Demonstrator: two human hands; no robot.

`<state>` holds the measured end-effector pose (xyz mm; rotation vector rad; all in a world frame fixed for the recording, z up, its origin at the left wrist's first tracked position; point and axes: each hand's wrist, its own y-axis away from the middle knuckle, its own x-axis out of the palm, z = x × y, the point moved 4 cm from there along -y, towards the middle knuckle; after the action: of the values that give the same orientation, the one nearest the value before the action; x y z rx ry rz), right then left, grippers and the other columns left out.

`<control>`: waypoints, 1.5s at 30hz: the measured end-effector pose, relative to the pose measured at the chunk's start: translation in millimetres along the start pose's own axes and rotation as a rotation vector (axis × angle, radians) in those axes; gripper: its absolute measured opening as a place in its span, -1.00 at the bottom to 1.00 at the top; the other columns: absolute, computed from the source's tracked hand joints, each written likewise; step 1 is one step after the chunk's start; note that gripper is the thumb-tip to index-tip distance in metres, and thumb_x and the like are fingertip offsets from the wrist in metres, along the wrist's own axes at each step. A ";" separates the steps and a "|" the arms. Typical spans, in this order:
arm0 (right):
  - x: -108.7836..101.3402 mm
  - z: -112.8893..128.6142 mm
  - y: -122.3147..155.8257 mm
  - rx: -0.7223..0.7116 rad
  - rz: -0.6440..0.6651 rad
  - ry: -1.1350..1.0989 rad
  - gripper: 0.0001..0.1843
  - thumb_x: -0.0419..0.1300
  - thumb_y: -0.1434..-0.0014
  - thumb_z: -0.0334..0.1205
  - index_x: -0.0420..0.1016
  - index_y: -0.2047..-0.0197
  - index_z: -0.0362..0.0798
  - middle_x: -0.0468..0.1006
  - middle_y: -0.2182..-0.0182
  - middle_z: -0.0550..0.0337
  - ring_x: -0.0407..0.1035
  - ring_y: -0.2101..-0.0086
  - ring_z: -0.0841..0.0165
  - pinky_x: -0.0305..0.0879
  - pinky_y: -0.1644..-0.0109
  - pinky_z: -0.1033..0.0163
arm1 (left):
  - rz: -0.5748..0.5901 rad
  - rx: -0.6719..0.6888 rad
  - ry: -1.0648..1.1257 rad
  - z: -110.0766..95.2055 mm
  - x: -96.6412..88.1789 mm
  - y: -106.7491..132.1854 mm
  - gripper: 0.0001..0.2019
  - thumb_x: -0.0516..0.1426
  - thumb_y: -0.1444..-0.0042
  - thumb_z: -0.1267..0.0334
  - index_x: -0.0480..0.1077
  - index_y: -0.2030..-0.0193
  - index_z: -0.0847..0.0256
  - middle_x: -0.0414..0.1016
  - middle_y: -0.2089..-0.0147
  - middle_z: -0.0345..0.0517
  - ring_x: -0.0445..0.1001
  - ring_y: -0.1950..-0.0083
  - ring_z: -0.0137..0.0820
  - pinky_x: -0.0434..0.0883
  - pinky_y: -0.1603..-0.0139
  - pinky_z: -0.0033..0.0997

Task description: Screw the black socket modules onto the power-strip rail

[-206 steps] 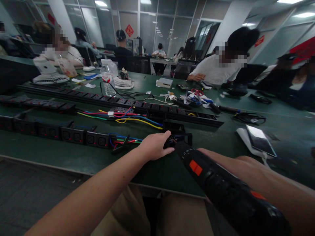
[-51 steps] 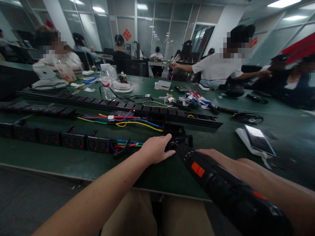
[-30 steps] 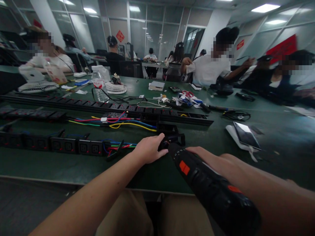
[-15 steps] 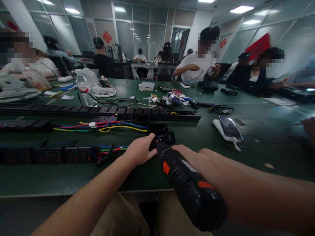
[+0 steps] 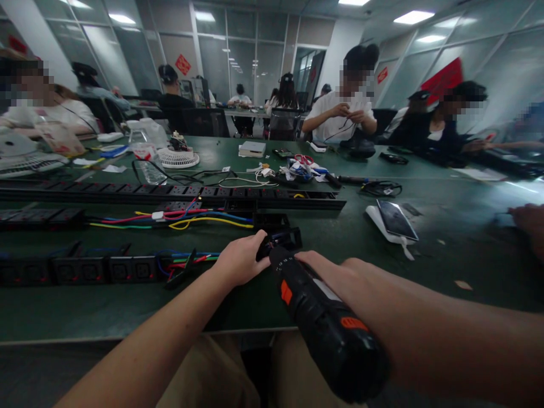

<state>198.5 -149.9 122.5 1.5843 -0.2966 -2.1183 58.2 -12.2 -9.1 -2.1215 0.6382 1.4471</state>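
My right hand [image 5: 327, 269] is closed around a black cordless drill [image 5: 323, 317] with orange patches. The drill's front end points away from me at a black plastic end housing [image 5: 291, 239]; its tip is hidden, so contact cannot be told. My left hand [image 5: 244, 256] grips that housing from the left, thumb and fingers round it. Red, green and blue wires [image 5: 199, 259] run from beneath this hand to a row of black socket modules [image 5: 127, 268] at left. A small black plate [image 5: 182, 272] stands tilted among the wires.
Behind lie a second strip with coloured wires [image 5: 191, 220] and a long black socket rail [image 5: 204, 195]. A phone [image 5: 396, 220] rests on a white object at right. Scissors [image 5: 304, 160], a bottle [image 5: 148, 161] and cables stand farther back. Several people sit around.
My hands, the drill and the housing stay almost in place. Across the table, a person in a white shirt has brought both hands together around a thin dark cord.
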 end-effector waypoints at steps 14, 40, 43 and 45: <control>2.3 1.9 -2.1 0.019 0.011 0.004 -0.47 0.34 -0.03 -0.33 0.27 -0.05 0.03 0.43 0.29 0.20 0.40 0.34 0.23 0.36 0.25 0.20 | -0.027 0.016 -0.003 1.5 1.1 -0.1 -0.59 0.13 -0.20 0.09 0.19 -0.14 0.10 0.54 0.02 -0.01 0.56 0.07 -0.14 0.45 0.16 -0.29; 4.1 -1.2 2.3 -0.015 -0.039 0.049 -0.37 0.37 -0.02 -0.29 0.22 -0.11 0.06 0.42 0.28 0.20 0.40 0.31 0.19 0.25 0.31 0.20 | -0.029 -0.004 0.008 0.5 1.7 0.2 -0.59 0.13 -0.20 0.08 0.21 -0.14 0.10 0.54 -0.01 -0.02 0.56 0.05 -0.12 0.45 0.16 -0.28; 3.8 -1.2 0.0 0.007 -0.013 0.060 -0.37 0.38 -0.03 -0.31 0.22 -0.12 0.05 0.41 0.26 0.18 0.38 0.29 0.18 0.30 0.26 0.18 | -0.031 -0.001 0.010 0.3 2.1 -0.4 -0.59 0.12 -0.20 0.09 0.20 -0.15 0.10 0.53 -0.01 -0.01 0.56 0.05 -0.12 0.44 0.16 -0.28; 3.1 -0.5 -0.9 0.035 0.025 0.058 -0.39 0.38 -0.02 -0.35 0.23 -0.09 0.04 0.41 0.27 0.20 0.38 0.29 0.19 0.32 0.24 0.16 | -0.033 0.000 0.010 0.9 2.8 -0.7 -0.58 0.12 -0.21 0.09 0.19 -0.16 0.10 0.53 -0.02 0.00 0.56 0.05 -0.13 0.44 0.14 -0.28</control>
<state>198.1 -150.6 119.3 1.6506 -0.3343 -2.0545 58.9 -11.4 -12.0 -2.1307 0.6037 1.4202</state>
